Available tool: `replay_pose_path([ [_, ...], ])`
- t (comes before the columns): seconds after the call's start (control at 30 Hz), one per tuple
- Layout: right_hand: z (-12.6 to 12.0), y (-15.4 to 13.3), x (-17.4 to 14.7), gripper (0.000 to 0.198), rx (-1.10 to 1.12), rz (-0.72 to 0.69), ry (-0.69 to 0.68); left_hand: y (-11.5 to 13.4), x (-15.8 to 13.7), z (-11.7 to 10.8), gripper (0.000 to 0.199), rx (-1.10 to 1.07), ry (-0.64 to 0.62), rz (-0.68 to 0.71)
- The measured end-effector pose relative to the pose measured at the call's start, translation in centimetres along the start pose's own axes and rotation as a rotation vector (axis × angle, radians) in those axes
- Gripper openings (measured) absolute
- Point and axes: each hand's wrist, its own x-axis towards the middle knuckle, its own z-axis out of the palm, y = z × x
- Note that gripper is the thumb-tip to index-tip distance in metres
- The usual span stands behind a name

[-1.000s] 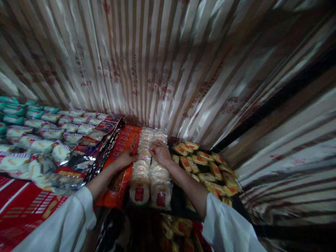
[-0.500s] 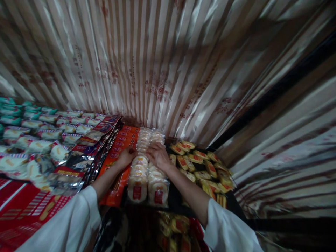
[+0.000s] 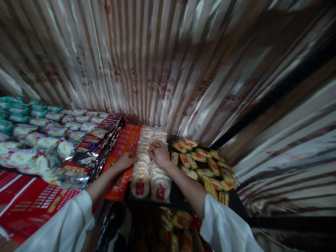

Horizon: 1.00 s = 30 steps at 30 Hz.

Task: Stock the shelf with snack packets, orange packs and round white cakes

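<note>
Two rows of round pale crackers in clear packets stand side by side in front of me, the left row [image 3: 140, 175] and the right row [image 3: 160, 183]. My left hand [image 3: 126, 161] is at the outer edge of the left row, fingers curled in and their tips against the packets. Anything between those fingertips is hidden. My right hand [image 3: 159, 154] lies over the middle of the right row, its bent fingers pressed together on a cracker packet near the seam between the rows. Beneath my left wrist lies a flat orange printed bag [image 3: 119, 148].
Yellow-wrapped snacks [image 3: 198, 155] lie on the black surface at right, and more sit in a box [image 3: 181, 220] below. Left are dark foil bags [image 3: 97, 140], white packets [image 3: 49, 131], green packets [image 3: 17, 108] and a red printed sheet [image 3: 39, 199]. A striped curtain [image 3: 147, 63] hangs behind.
The view has shifted slightly, so the goods sit a little further right. My left hand has slid a bit nearer along the left row; my right hand stays on the right row.
</note>
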Motion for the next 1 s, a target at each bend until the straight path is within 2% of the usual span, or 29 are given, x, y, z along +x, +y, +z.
replay_pose_path([
  [0.17, -0.3, -0.1, -0.2, 0.012, 0.044, -0.001, 0.003, -0.1, -0.3, 0.5, 0.024, -0.132, 0.026, 0.018],
  [0.3, -1.0, -0.3, -0.8, 0.013, 0.118, -0.042, 0.055, 0.4, -0.4, 1.0, 0.016, -0.201, 0.080, 0.044],
  [0.4, -1.4, -0.3, -1.3, 0.015, 0.135, -0.085, 0.034, 0.8, -0.1, 1.3, 0.014, -0.230, 0.099, 0.079],
  [0.53, -1.3, -0.2, -1.7, 0.014, 0.135, -0.132, -0.037, 1.2, 0.5, 1.5, 0.014, -0.193, 0.112, 0.083],
  [0.73, -0.5, -0.5, -1.8, 0.012, 0.107, -0.072, -0.037, 1.0, -0.9, 0.9, 0.026, -0.005, 0.161, 0.001],
  [0.87, -0.5, -0.7, -1.8, 0.012, 0.094, -0.078, -0.032, 0.3, -2.6, 0.4, 0.028, 0.015, 0.055, -0.046],
  [1.0, -0.7, -0.8, -2.0, 0.009, 0.111, -0.082, -0.001, 0.1, -3.3, 0.8, 0.019, -0.194, 0.009, -0.013],
])
